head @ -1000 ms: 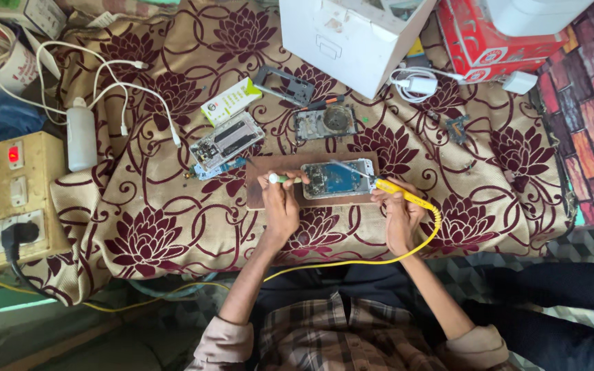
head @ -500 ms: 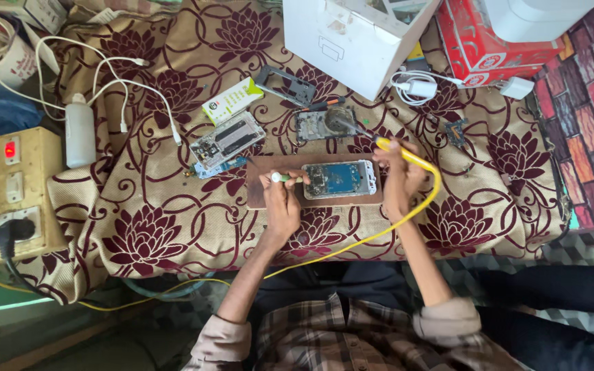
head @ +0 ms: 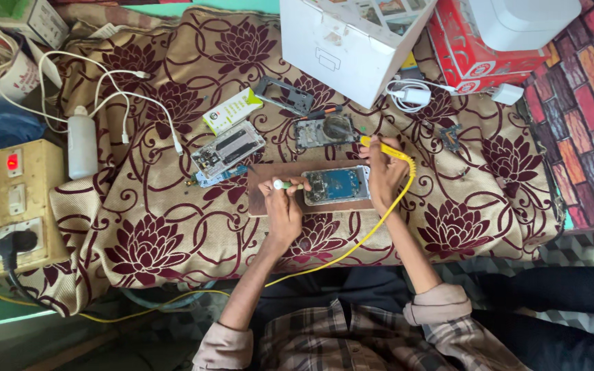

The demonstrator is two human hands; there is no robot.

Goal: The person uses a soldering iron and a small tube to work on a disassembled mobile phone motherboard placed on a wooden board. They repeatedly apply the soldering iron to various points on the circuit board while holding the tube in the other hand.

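Observation:
An opened phone [head: 335,185] with a blue circuit board lies on a brown wooden board [head: 261,198]. My left hand [head: 284,203] is shut on a small white-and-green tool [head: 284,184] whose tip touches the phone's left end. My right hand [head: 383,172] grips a yellow soldering iron [head: 386,149] with a yellow cord [head: 352,244], its tip pointing up-left past the phone's upper right corner, close to a small round tin [head: 339,126].
A dismantled phone frame [head: 228,148], a green-and-white pack [head: 232,110], a grey back cover [head: 284,95] and a white bottle [head: 82,145] lie on the flowered cloth. White box [head: 342,41] and red box [head: 479,51] stand behind. A socket board [head: 8,206] sits left.
My right hand has carried the soldering iron from the board's right edge up and away, toward the tin above the phone. My left hand stays at the phone's left end.

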